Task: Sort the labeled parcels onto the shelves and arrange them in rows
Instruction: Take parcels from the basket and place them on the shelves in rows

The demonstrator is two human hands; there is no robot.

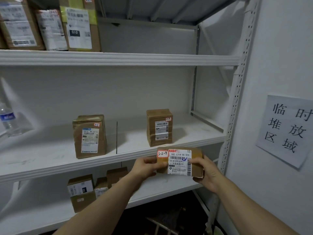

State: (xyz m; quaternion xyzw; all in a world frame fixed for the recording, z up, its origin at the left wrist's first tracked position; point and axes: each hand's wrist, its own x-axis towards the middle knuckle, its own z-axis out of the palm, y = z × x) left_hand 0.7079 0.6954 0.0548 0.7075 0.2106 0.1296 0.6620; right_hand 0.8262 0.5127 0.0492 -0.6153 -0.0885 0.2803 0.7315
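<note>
The white shelving unit (pixel 118 58) is only partly filled, so the sort looks under way rather than near its end. The top shelf shows a tight row of three large parcels (pixel 22 26) standing side by side at the left, with the space to their right bare. On the middle shelf (pixel 50 167) two brown parcels stand upright and well apart, a left one (pixel 89 136) and a right one (pixel 159 128). Each has a small handwritten tag too blurred to read in full, and they do not yet form a row. The lower shelf (pixel 160 192) holds a loose cluster of boxes (pixel 81 192) that seems placed but not lined up. One more parcel (pixel 180 156) is off the shelves, held in the air just in front of the middle shelf's edge, below the right-hand standing parcel. The left hand (pixel 147 168) pinches its left end and the right hand (pixel 205 173) curls round its right end and underside. Its red-edged tag (pixel 163 153) reads 3-2-9, which suggests the middle shelf. What remains, by my judgement, is to set it down, close the gaps and tidy the lower boxes.
</note>
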